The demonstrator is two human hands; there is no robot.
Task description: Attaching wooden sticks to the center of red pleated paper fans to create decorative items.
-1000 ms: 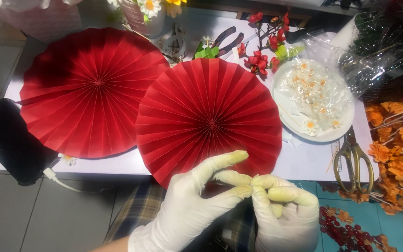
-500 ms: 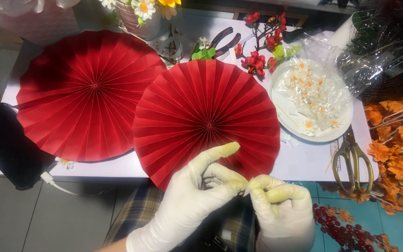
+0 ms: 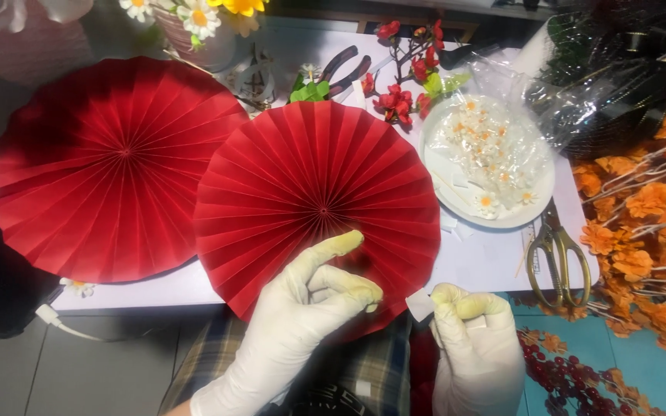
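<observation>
On fan (image 3: 317, 208), gloved left hand (image 3: 302, 308).

1. I see my left hand (image 3: 302, 323) and right hand (image 3: 475, 350) in cream-white gloves, yellowed at the fingertips.
2. The pleated paper fan (image 3: 317, 208) under them is deep red, with folds radiating from its centre.
3. The second fan (image 3: 113, 166) is the same red with the same ribbed pattern.
4. The small paper scrap (image 3: 419, 303) is white.
5. The plate (image 3: 529, 208) is white, holding white blossoms with yellow-orange hearts.
6. The scissors (image 3: 555, 254) look brassy gold.
7. The flower sprays (image 3: 641, 208) are orange.
8. The fabric (image 3: 217, 362) below is plaid, grey-green and tan.
9. The table (image 3: 487, 262) is white.
</observation>
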